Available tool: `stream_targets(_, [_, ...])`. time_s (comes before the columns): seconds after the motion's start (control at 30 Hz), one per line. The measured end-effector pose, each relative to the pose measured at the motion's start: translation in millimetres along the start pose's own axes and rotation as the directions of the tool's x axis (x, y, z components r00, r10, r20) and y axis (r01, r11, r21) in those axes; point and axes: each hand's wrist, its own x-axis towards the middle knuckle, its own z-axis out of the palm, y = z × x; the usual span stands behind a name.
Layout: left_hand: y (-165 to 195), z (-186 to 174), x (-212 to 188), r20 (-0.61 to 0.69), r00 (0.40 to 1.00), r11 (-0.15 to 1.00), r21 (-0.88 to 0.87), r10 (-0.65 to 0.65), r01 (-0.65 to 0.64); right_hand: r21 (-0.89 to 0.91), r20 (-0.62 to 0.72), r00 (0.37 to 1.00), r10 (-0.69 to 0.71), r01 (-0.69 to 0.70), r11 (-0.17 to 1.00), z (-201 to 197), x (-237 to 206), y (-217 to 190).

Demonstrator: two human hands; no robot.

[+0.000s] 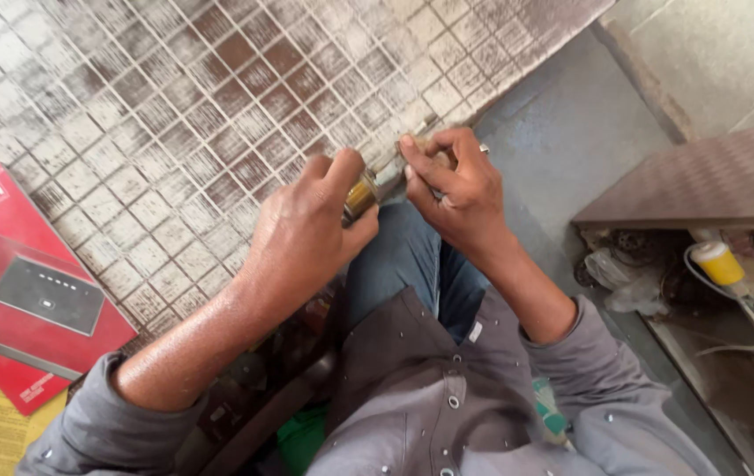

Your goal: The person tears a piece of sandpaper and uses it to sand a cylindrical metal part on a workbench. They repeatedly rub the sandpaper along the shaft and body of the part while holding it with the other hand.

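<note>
Grey shirt sleeves point(447, 414) fill the foreground. Beyond them lies the dusty brown board scored into small squares point(174, 115). At its near edge, the left hand point(306, 234) is wrapped tight around a small brass-coloured cylindrical object point(360, 197). Just beside it, the right hand point(452, 189) pinches a small pale piece point(417, 145) against that edge. Risk: fingertips sit close together; a slip could nick them. A red carton point(24, 282) rests on the board's left side.
</note>
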Motion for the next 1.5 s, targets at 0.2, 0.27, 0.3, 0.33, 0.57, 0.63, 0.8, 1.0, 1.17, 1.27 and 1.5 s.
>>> stream_targets(0.2, [-2.7, -3.1, 1.3, -0.034, 0.999, 0.999, -0.031, 0.027, -0.028, -0.014, 0.005, 0.994, 0.106, -0.105, 0.994, -1.7, 0.4, -0.5])
stream_targets(0.27, [-2.6, -3.1, 1.4, -0.036, 0.999, 0.999, -0.033, 0.033, -0.034, -0.036, 0.008, 0.997, 0.081, -0.08, 0.996, 0.1, 1.5, -6.4])
stream_targets(0.3, [-2.2, -2.6, 1.5, -0.017, 1.0, 0.999, -0.046, 0.011, -0.012, -0.052, 0.018, 0.997, 0.07, -0.069, 0.996, -0.4, 2.4, -8.5])
stream_targets(0.33, [-2.3, -2.4, 1.9, -0.005, 1.0, 0.998, -0.056, -0.006, 0.006, -0.033, -0.009, 0.994, 0.109, -0.109, 0.993, 0.1, 2.9, -12.0])
stream_targets(0.57, [-6.2, -2.1, 2.2, -0.07, 0.994, 0.996, -0.044, 0.078, -0.081, -0.171, 0.079, 0.99, 0.12, -0.105, 0.98, 3.5, -2.9, -26.8])
stream_targets(0.63, [-7.2, -2.0, 2.0, -0.041, 0.998, 0.997, -0.06, 0.046, -0.048, -0.218, 0.074, 0.988, 0.133, -0.114, 0.969, 3.9, -3.4, -28.9])
stream_targets(0.8, [-6.9, -1.4, 0.7, -0.004, 1.0, 0.999, -0.051, 0.012, -0.012, -0.239, 0.145, 0.984, 0.101, -0.065, 0.969, 2.5, 1.9, -31.9])
stream_targets(1.0, [-7.2, -1.5, 1.2, -0.018, 0.999, 0.998, -0.055, 0.033, -0.034, -0.274, 0.139, 0.984, 0.111, -0.07, 0.959, 3.3, 0.4, -30.8])
stream_targets(1.17, [-7.5, 0.0, 0.5, -0.042, 0.998, 0.998, -0.045, 0.048, -0.05, -0.342, 0.138, 0.969, 0.207, -0.15, 0.928, 3.1, 2.4, -36.1])
stream_targets(1.27, [-7.9, 0.5, 0.5, -0.039, 0.998, 0.998, -0.034, 0.055, -0.056, -0.311, 0.18, 0.965, 0.192, -0.129, 0.942, 0.7, 8.8, -41.1])
stream_targets(1.5, [-8.1, 0.7, 2.6, 0.005, 1.0, 0.999, -0.018, 0.028, -0.028, -0.352, 0.168, 0.974, 0.151, -0.084, 0.932, 0.7, 4.9, -38.1])
